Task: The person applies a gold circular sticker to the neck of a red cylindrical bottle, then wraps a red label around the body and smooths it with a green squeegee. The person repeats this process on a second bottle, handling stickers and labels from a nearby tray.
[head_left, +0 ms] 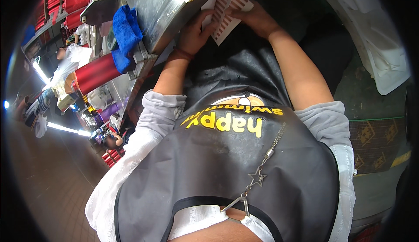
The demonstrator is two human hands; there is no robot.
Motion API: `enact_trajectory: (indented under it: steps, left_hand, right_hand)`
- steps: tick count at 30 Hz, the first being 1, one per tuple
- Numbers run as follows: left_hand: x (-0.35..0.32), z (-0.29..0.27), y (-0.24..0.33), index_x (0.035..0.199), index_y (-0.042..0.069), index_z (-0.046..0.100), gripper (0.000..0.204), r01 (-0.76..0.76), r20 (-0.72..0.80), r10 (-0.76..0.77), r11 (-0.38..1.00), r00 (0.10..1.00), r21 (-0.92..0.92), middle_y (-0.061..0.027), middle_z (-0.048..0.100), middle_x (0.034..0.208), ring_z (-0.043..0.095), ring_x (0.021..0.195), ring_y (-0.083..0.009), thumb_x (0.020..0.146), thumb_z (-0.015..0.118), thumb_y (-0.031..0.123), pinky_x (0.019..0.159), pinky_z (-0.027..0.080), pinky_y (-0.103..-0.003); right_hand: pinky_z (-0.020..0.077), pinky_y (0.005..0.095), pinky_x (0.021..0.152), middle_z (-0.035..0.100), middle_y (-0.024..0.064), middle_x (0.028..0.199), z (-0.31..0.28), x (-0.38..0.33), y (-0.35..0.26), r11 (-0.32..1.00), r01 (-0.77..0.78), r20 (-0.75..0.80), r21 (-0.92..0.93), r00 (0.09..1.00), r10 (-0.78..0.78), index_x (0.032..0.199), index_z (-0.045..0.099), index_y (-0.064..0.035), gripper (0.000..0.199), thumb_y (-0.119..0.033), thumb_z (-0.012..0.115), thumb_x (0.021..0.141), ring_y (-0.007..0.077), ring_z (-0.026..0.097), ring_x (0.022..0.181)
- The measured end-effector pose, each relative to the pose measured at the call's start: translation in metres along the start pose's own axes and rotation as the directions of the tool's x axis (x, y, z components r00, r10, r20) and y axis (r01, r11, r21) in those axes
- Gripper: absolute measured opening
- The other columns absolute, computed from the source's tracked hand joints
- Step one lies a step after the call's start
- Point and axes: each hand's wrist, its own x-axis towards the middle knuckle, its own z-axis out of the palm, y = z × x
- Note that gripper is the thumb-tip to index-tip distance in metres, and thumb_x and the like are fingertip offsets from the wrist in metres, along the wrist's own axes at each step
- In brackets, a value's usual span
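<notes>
Both my hands meet at the top of the view on a white card [228,13] printed with rows of red-orange stripes. My left hand [195,31] grips the card's left side, thumb on top. My right hand [256,18] holds its right edge with fingers curled over it. The card sits just off the edge of a steel worktable [152,6]. Below the hands I see my grey apron [235,154] with yellow lettering, white sleeves, and a thin chain with a star pendant [257,178].
A blue cloth [125,34] hangs over the steel table's corner. A red cylinder [96,74] lies beside it, with more red rolls on shelves at upper left. A person in white stands far left. A white bin [375,41] sits at right on a patterned mat.
</notes>
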Motion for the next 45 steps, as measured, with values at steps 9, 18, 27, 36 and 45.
enact_trajectory:
  steps: [9, 18, 27, 36, 45]
  left_hand:
    - [-0.002, 0.002, -0.002, 0.119, 0.009, 0.064, 0.038, 0.103, 0.049, -0.105, 0.993, 0.993, 0.055, -0.0147, 0.070, 0.104, 0.069, 0.094, -0.0280, 0.087, 0.077, 0.026, 0.079, 0.053, -0.036]
    - [-0.007, 0.002, -0.004, 0.114, 0.009, 0.064, 0.020, -0.044, -0.088, 0.065, 0.974, 0.994, 0.221, -0.0193, 0.069, 0.093, 0.068, 0.085, -0.0383, 0.097, 0.057, 0.017, 0.072, 0.054, -0.047]
    - [-0.036, -0.007, 0.019, 0.097, 0.006, 0.064, 0.010, 0.052, -0.095, -0.015, 0.911, 0.995, 0.410, -0.0174, 0.066, 0.090, 0.063, 0.081, -0.0400, 0.088, 0.064, 0.008, 0.072, 0.052, -0.047]
    - [-0.038, -0.010, 0.046, 0.096, 0.008, 0.064, 0.020, -0.211, -0.004, 0.235, 0.881, 0.972, 0.424, -0.0117, 0.060, 0.085, 0.062, 0.071, -0.0300, 0.077, 0.068, 0.006, 0.061, 0.053, -0.040]
    - [-0.033, 0.001, 0.085, 0.092, 0.008, 0.063, 0.017, -0.442, 0.073, 0.437, 0.871, 0.896, 0.215, -0.0120, 0.063, 0.095, 0.063, 0.073, -0.0275, 0.077, 0.070, 0.009, 0.061, 0.053, -0.038]
  right_hand:
    - [0.0459, 0.0338, 0.104, 0.065, 0.0072, 0.127, -0.007, 0.010, 0.022, 0.998, 0.049, -0.055, 0.038, 0.997, -0.047, 0.139, 0.055, -0.0038, 0.064, -0.025, 0.081, 0.085, 0.0186, 0.059, 0.120]
    - [0.0481, 0.0383, 0.100, 0.066, 0.0081, 0.122, -0.008, 0.008, 0.014, 0.992, -0.078, -0.050, -0.099, 0.996, 0.074, 0.135, 0.057, -0.0040, 0.066, -0.032, 0.083, 0.082, 0.0207, 0.061, 0.116]
    - [0.0533, 0.0387, 0.094, 0.060, 0.0119, 0.129, 0.010, 0.037, 0.016, 0.990, 0.029, -0.057, 0.135, 0.998, -0.021, 0.145, 0.044, -0.0059, 0.070, -0.035, 0.075, 0.089, 0.0238, 0.062, 0.114]
    - [0.0608, 0.0413, 0.070, 0.068, 0.0140, 0.111, 0.015, -0.025, -0.041, 0.920, -0.360, -0.312, 0.153, 0.866, 0.391, 0.126, 0.058, -0.0036, 0.070, -0.065, 0.054, 0.094, 0.0273, 0.070, 0.091]
    - [0.0618, 0.0394, 0.066, 0.070, 0.0137, 0.103, 0.003, -0.082, -0.063, 0.960, -0.278, -0.176, 0.037, 0.944, 0.280, 0.121, 0.061, 0.0003, 0.036, -0.026, 0.055, 0.097, 0.0262, 0.071, 0.089]
